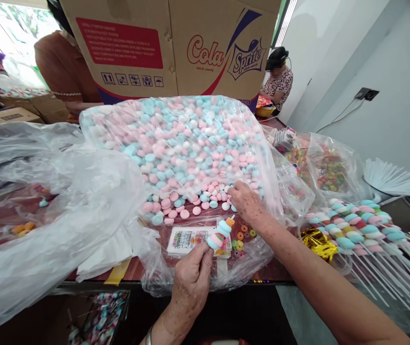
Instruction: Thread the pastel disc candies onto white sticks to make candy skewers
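Note:
My left hand [192, 270] is closed around the lower part of a candy skewer [216, 241], which tilts up to the right above the table's front edge. Blue, pink and white marshmallows, with an orange piece near the tip, are threaded on its white stick. My right hand [246, 203] reaches to the loose marshmallows [196, 211] at the mouth of a large clear bag [176, 139]. Its fingers are curled down among the candies, and their tips are hidden. Below it lie gummy rings [240, 235]. Printed cards [185, 241] lie behind my left hand.
A big cardboard carton [176, 48] stands behind the bag. To the right lie finished candy skewers [363, 223], gold tinsel [318, 244], white sticks [393, 177] and bagged gummy rings [329, 167]. Crumpled plastic [93, 191] covers the left. Two people sit beyond.

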A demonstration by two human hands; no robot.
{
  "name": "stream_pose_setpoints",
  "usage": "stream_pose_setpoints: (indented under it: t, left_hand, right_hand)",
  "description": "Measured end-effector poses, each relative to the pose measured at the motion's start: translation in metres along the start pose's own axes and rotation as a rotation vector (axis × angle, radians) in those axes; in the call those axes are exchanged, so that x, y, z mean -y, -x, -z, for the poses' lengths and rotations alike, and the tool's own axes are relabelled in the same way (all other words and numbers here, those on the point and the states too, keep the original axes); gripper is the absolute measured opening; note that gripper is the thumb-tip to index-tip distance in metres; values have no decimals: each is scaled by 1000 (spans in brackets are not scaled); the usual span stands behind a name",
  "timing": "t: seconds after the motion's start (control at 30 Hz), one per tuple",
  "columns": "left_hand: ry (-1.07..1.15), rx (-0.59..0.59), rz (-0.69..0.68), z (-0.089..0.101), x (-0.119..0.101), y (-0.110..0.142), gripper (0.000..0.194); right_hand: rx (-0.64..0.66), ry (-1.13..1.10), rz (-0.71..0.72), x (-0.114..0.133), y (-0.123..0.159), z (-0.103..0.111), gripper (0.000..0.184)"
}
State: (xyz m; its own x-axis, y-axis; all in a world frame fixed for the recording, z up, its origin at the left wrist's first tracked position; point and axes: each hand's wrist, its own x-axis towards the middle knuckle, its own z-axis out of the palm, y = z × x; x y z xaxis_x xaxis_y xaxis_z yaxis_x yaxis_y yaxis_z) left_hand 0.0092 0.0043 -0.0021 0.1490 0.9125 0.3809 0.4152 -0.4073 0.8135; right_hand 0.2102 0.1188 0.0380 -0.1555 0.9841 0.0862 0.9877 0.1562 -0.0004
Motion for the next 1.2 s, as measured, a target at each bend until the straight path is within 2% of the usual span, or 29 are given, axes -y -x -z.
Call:
stream_pose_setpoints:
  t: [0.07, 0.13, 0.23, 0.3, 0.37, 0.53, 0.67, 0.87, 1.0, 1.2]
  left_hand:
    - [9, -18, 17, 1, -1, 0, 23]
    - [18, -29, 37, 1, 0, -1, 24]
    - [28, -14, 79, 2, 1, 0, 25]
    - [23, -1, 103, 2, 3, 1, 25]
    - [14, 6, 116, 2, 4, 2, 26]
    - [9, 13, 129, 2, 5, 1, 27]
    - [4, 14, 127, 1, 6, 2, 28]
    - [-13, 14, 137, 2, 6, 2, 30]
    - [-2, 4, 135, 1, 3, 1, 28]
    - [40, -34, 137, -1, 1, -1, 25]
  right_hand:
    - [-23, -88, -4, -5, 0, 1, 20]
    - [-27, -292, -20, -11, 2, 2, 16]
    - [35, -656, -38, -18, 3, -1, 13]
    - [63, -726, -31, -17, 3, -5, 12]
    - [58, -638, -4, -14, 1, -10, 9]
    - [30, -319, 57, -4, -1, -15, 16]
    - [67, -165, 186, 3, 2, -10, 20]
    - [28, -62, 305, 13, 14, -9, 21]
    - [27, -61, 287, 17, 18, -12, 28]
    - [52, -145, 247, 20, 19, -12, 28]
